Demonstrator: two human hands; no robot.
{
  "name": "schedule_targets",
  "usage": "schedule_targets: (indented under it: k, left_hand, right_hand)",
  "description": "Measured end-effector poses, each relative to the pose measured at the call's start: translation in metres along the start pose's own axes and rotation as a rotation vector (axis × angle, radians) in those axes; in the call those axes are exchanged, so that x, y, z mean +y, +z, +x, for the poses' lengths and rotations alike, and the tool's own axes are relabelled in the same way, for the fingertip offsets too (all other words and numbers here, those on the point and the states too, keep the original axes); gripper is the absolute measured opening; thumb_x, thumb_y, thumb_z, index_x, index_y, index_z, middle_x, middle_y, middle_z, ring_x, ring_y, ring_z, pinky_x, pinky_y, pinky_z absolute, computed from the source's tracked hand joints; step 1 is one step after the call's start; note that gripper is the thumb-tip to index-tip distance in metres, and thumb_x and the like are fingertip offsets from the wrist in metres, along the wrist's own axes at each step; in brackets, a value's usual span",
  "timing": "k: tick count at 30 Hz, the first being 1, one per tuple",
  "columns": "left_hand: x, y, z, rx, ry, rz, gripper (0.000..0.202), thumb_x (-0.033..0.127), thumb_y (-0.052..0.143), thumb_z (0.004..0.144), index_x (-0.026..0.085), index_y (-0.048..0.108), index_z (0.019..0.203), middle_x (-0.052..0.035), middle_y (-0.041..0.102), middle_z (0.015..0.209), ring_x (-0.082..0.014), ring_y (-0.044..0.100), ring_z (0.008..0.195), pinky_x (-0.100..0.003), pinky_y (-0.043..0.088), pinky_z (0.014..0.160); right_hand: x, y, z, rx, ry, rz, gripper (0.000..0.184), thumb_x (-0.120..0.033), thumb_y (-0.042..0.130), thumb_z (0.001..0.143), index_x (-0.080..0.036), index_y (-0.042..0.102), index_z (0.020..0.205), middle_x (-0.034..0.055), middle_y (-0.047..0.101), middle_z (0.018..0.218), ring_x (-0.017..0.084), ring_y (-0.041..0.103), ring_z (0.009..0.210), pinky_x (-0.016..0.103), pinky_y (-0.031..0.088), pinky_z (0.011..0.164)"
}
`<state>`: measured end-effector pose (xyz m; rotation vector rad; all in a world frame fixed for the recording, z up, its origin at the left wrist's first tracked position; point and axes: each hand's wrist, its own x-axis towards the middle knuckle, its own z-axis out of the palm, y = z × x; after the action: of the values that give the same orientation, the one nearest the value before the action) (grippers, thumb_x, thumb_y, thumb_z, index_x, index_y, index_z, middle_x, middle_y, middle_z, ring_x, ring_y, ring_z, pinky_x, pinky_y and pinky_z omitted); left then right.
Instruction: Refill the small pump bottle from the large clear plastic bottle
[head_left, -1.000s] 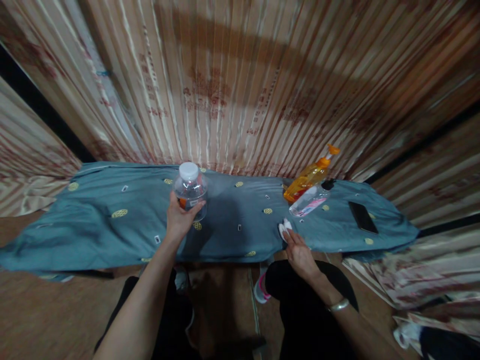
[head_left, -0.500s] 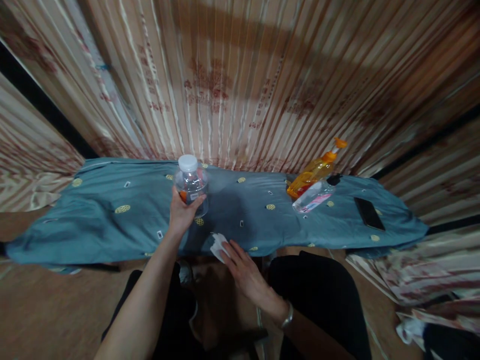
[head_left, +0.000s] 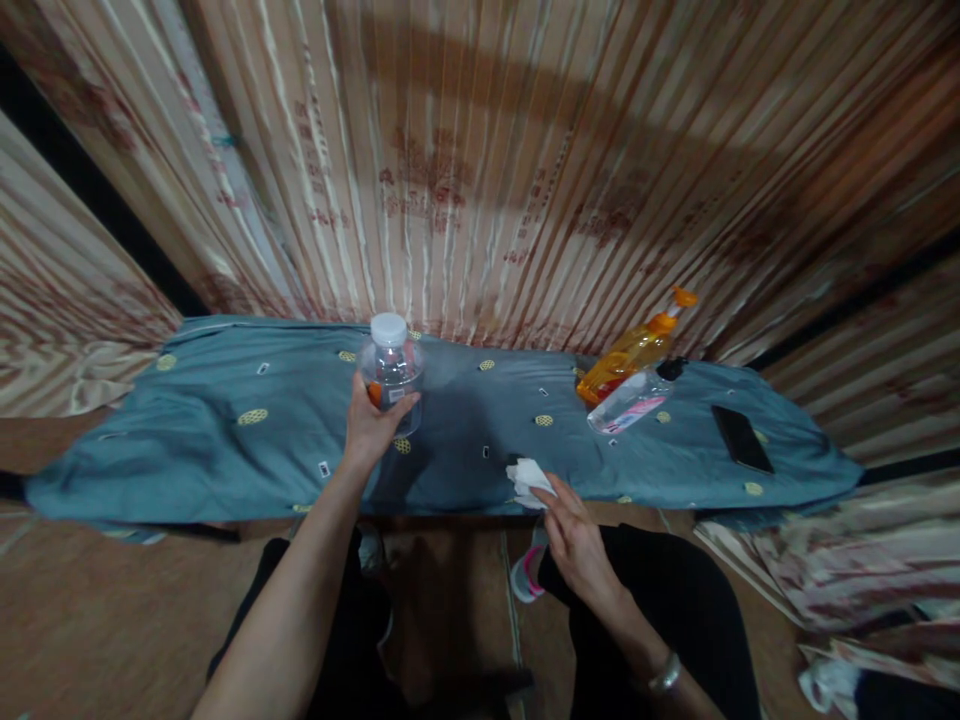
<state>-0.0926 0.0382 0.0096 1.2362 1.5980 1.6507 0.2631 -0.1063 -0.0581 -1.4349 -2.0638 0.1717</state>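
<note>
A clear plastic bottle (head_left: 405, 370) with a white cap stands upright on the blue-green cloth. Around its lower left side wraps my left hand (head_left: 373, 425), closed on it, thumb across the front. My right hand (head_left: 576, 530) pinches a crumpled white tissue (head_left: 529, 480) at the near edge of the cloth, well to the right of the bottle. Some of the right fingers are partly hidden behind the tissue and the hand. A silver bracelet (head_left: 665, 674) sits on the right wrist.
An amber pump bottle (head_left: 626, 355) and a clear bottle (head_left: 628, 402) with a black top are at the right. Beyond them lies a black phone (head_left: 741, 438). Blue-green patterned cloth (head_left: 202, 430) covers the narrow table. Curtains (head_left: 465, 180) hang behind.
My right hand has moved to the right along the near edge, carrying the tissue with it. My left hand keeps its hold on the bottle. The view has shifted slightly.
</note>
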Motion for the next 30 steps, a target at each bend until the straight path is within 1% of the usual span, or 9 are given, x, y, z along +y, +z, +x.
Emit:
schedule_targets:
  k: [4, 8, 11, 14, 20, 24, 26, 28, 30]
  left_hand:
    - [-0.001, -0.002, 0.000, 0.000, -0.006, 0.022, 0.075, 0.039, 0.098, 0.062, 0.026, 0.059, 0.125, -0.0091, 0.078, 0.118, -0.0346, 0.077, 0.113, -0.056, 0.058, 0.108]
    - [-0.007, -0.004, -0.001, -0.016, -0.010, 0.033, 0.084, 0.031, 0.099, 0.057, 0.026, 0.057, 0.129, -0.0079, 0.078, 0.120, -0.0347, 0.077, 0.115, -0.056, 0.058, 0.108]
    - [-0.011, -0.004, -0.002, -0.026, -0.003, 0.031, 0.087, 0.028, 0.097, 0.057, 0.026, 0.056, 0.133, -0.0075, 0.076, 0.123, -0.0337, 0.076, 0.117, -0.055, 0.058, 0.109]
    - [-0.014, -0.004, -0.002, -0.030, 0.002, 0.029, 0.089, 0.026, 0.096, 0.057, 0.026, 0.056, 0.136, -0.0088, 0.075, 0.127, -0.0330, 0.076, 0.117, -0.054, 0.057, 0.109]
    - [-0.018, -0.005, -0.003, -0.045, 0.006, 0.039, 0.084, 0.027, 0.094, 0.060, 0.026, 0.057, 0.136, -0.0099, 0.074, 0.128, -0.0345, 0.074, 0.118, -0.057, 0.055, 0.111]
    - [-0.021, -0.006, -0.003, -0.036, 0.008, 0.059, 0.089, 0.029, 0.094, 0.059, 0.025, 0.055, 0.139, -0.0119, 0.072, 0.132, -0.0369, 0.072, 0.125, -0.059, 0.053, 0.115]
    - [-0.022, -0.006, -0.003, -0.036, 0.013, 0.067, 0.092, 0.030, 0.094, 0.058, 0.023, 0.054, 0.141, -0.0131, 0.071, 0.134, -0.0378, 0.071, 0.127, -0.060, 0.052, 0.116]
    - [-0.024, -0.007, -0.004, -0.045, 0.023, 0.066, 0.095, 0.030, 0.094, 0.059, 0.023, 0.053, 0.144, -0.0134, 0.070, 0.138, -0.0373, 0.070, 0.130, -0.058, 0.052, 0.118]
    - [-0.024, -0.009, -0.006, -0.046, 0.034, 0.060, 0.098, 0.030, 0.095, 0.059, 0.024, 0.051, 0.147, -0.0140, 0.067, 0.146, -0.0368, 0.066, 0.139, -0.056, 0.049, 0.122]
  right_hand:
    - [-0.030, 0.025, 0.047, 0.051, -0.007, 0.074, 0.051, -0.018, 0.041, 0.109, -0.026, 0.069, 0.151, 0.0124, 0.064, 0.162, 0.030, 0.060, 0.152, 0.057, 0.054, 0.125]
    - [-0.033, 0.051, 0.084, 0.010, -0.034, 0.011, 0.051, -0.020, 0.047, 0.106, -0.020, 0.064, 0.155, 0.0184, 0.057, 0.167, 0.035, 0.054, 0.157, 0.060, 0.053, 0.124]
    - [-0.032, 0.064, 0.089, -0.054, -0.027, -0.039, 0.055, -0.025, 0.055, 0.104, -0.021, 0.059, 0.159, 0.0206, 0.052, 0.170, 0.039, 0.052, 0.157, 0.064, 0.053, 0.122]
    - [-0.032, 0.062, 0.080, -0.052, -0.014, -0.049, 0.054, -0.027, 0.054, 0.107, -0.019, 0.057, 0.160, 0.0233, 0.054, 0.169, 0.039, 0.052, 0.157, 0.065, 0.052, 0.122]
    - [-0.019, 0.024, 0.055, 0.041, 0.054, 0.018, 0.051, -0.036, 0.046, 0.113, -0.019, 0.058, 0.159, 0.0222, 0.062, 0.162, 0.035, 0.059, 0.152, 0.059, 0.053, 0.123]
    - [0.007, -0.010, 0.034, 0.105, 0.159, 0.045, 0.055, -0.049, 0.044, 0.112, -0.019, 0.062, 0.155, 0.0210, 0.066, 0.158, 0.035, 0.062, 0.150, 0.059, 0.052, 0.124]
    - [0.026, -0.032, 0.024, 0.151, 0.236, 0.029, 0.060, -0.057, 0.044, 0.109, -0.017, 0.066, 0.148, 0.0234, 0.069, 0.153, 0.037, 0.066, 0.145, 0.061, 0.054, 0.121]
    - [0.051, -0.056, 0.017, 0.201, 0.334, 0.001, 0.063, -0.062, 0.046, 0.105, -0.016, 0.070, 0.141, 0.0247, 0.074, 0.145, 0.039, 0.074, 0.132, 0.061, 0.059, 0.114]
    - [0.079, -0.084, 0.014, 0.223, 0.462, -0.022, 0.058, -0.060, 0.047, 0.101, -0.018, 0.075, 0.132, 0.0220, 0.082, 0.127, 0.036, 0.083, 0.104, 0.055, 0.067, 0.097]
